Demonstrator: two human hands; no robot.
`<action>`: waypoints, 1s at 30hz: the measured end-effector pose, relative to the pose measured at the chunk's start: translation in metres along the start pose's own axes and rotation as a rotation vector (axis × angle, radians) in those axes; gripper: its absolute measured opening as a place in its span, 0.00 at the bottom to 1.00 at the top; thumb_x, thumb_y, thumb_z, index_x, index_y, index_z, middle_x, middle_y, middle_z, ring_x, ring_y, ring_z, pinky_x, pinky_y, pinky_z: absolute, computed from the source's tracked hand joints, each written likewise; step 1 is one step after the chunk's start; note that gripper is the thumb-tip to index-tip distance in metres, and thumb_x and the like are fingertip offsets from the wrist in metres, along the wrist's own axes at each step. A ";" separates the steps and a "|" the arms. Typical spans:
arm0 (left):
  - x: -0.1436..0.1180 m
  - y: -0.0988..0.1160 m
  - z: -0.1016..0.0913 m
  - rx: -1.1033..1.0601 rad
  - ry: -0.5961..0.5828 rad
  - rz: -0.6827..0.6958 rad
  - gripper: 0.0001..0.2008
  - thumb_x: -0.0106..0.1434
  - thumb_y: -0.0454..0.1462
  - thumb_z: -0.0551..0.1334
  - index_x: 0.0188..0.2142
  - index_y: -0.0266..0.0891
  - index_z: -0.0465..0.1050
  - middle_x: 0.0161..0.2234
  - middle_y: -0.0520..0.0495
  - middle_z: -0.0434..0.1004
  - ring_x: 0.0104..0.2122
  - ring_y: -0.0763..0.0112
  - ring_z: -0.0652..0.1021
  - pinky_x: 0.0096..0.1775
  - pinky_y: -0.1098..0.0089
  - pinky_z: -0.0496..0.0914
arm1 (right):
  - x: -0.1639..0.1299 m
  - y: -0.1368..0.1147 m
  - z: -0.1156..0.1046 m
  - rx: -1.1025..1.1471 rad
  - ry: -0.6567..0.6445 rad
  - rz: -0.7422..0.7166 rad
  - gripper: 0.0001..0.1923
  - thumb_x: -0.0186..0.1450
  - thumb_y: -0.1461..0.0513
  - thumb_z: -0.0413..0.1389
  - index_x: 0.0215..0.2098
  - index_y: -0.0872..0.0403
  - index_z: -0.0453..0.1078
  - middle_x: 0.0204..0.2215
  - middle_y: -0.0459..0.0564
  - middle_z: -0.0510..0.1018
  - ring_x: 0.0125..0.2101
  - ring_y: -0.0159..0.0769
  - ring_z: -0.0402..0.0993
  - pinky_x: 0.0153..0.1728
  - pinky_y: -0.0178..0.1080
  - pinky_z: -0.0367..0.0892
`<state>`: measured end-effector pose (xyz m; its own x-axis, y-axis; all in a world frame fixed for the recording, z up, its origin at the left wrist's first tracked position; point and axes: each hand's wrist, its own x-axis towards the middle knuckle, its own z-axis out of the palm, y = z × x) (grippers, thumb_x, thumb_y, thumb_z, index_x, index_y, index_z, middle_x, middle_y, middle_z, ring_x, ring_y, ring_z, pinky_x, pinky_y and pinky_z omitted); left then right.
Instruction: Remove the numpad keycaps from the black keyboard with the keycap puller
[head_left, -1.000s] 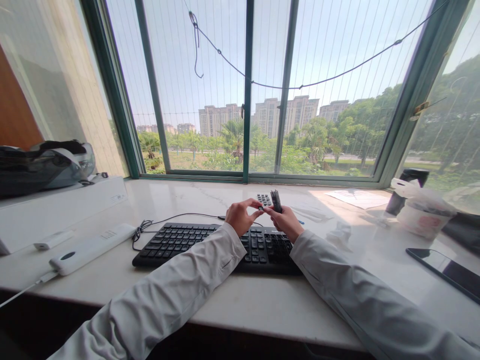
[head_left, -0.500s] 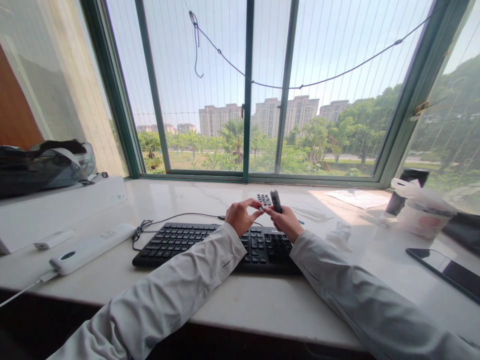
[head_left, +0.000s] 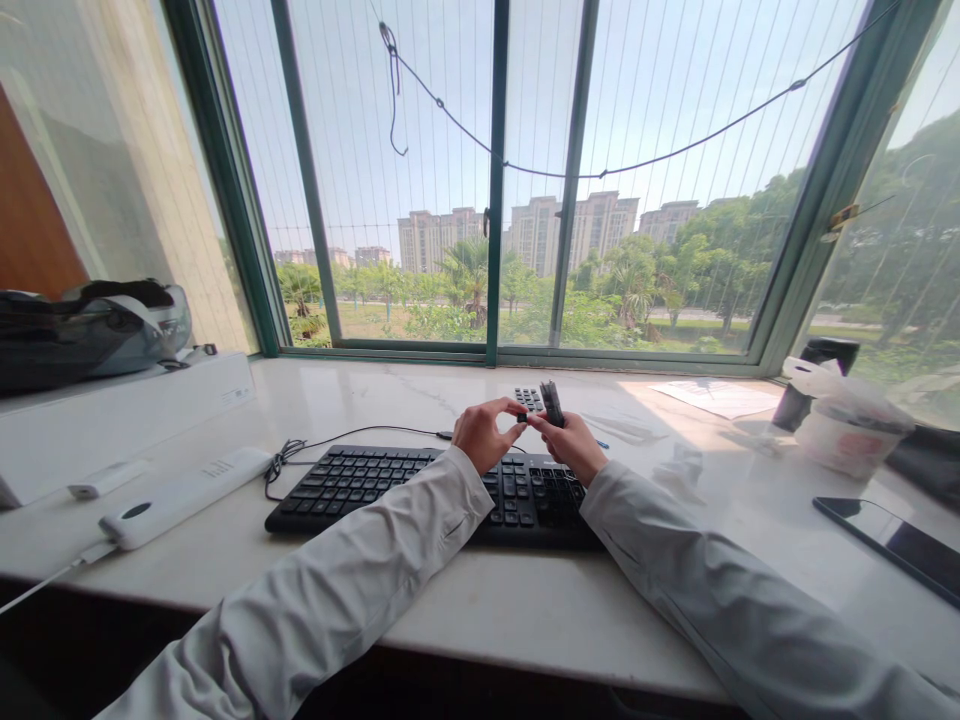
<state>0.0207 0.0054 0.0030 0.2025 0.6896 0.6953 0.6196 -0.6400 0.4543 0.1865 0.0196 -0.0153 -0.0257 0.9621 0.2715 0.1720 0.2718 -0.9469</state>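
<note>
My left hand (head_left: 484, 435) is closed, with a small black keycap (head_left: 523, 417) pinched between thumb and fingers. My right hand (head_left: 568, 443) grips a dark, short, brush-like tool (head_left: 552, 402) that points upward; its exact kind is hard to make out. The fingertips of both hands meet at the keycap. Below them lies a black keyboard (head_left: 375, 490), partly covered by my forearms. The number-pad area at its right end looks darker than the other keys. Just behind my hands, several loose keycaps (head_left: 529, 397) sit in rows on the white counter.
A cable (head_left: 360, 432) runs behind the keyboard. On the left are a white power strip-like device (head_left: 184, 500) and a white box (head_left: 135, 415) carrying a dark bag (head_left: 90, 335). To the right are a phone (head_left: 892, 545), a plastic-wrapped tub (head_left: 851, 430) and paper (head_left: 716, 397).
The keycap has turned slightly between my left fingers and now shows a darker face. Both arms and the upright tool stay almost where they were.
</note>
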 end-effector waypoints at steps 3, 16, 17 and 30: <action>0.000 0.000 -0.001 -0.001 0.000 -0.001 0.10 0.58 0.39 0.66 0.40 0.45 0.77 0.40 0.52 0.81 0.24 0.76 0.75 0.31 0.74 0.68 | -0.001 0.000 0.000 0.003 -0.006 0.000 0.20 0.54 0.49 0.60 0.33 0.58 0.70 0.13 0.38 0.60 0.12 0.24 0.52 0.12 0.30 0.48; 0.000 -0.001 0.000 0.009 0.008 0.016 0.10 0.58 0.40 0.66 0.40 0.44 0.76 0.39 0.53 0.81 0.24 0.77 0.74 0.31 0.74 0.68 | -0.001 -0.001 0.000 0.006 -0.003 0.004 0.22 0.54 0.48 0.61 0.33 0.59 0.70 0.14 0.39 0.60 0.12 0.23 0.52 0.12 0.30 0.48; 0.000 -0.002 0.001 0.013 0.011 0.018 0.10 0.58 0.40 0.66 0.40 0.44 0.76 0.39 0.53 0.81 0.24 0.77 0.74 0.32 0.74 0.68 | -0.001 -0.001 0.001 0.002 -0.002 0.005 0.22 0.54 0.48 0.60 0.33 0.59 0.70 0.14 0.39 0.60 0.12 0.23 0.52 0.13 0.30 0.48; 0.000 -0.003 0.000 0.113 0.030 -0.068 0.10 0.57 0.43 0.67 0.39 0.50 0.77 0.38 0.57 0.81 0.27 0.74 0.76 0.34 0.72 0.66 | -0.002 -0.025 -0.029 -0.849 0.235 -0.252 0.17 0.64 0.52 0.49 0.34 0.53 0.75 0.24 0.50 0.75 0.28 0.37 0.71 0.28 0.35 0.58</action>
<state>0.0188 0.0074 0.0010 0.1351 0.7189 0.6818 0.7133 -0.5482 0.4366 0.2109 0.0107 0.0129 0.0245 0.8221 0.5688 0.8572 0.2755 -0.4351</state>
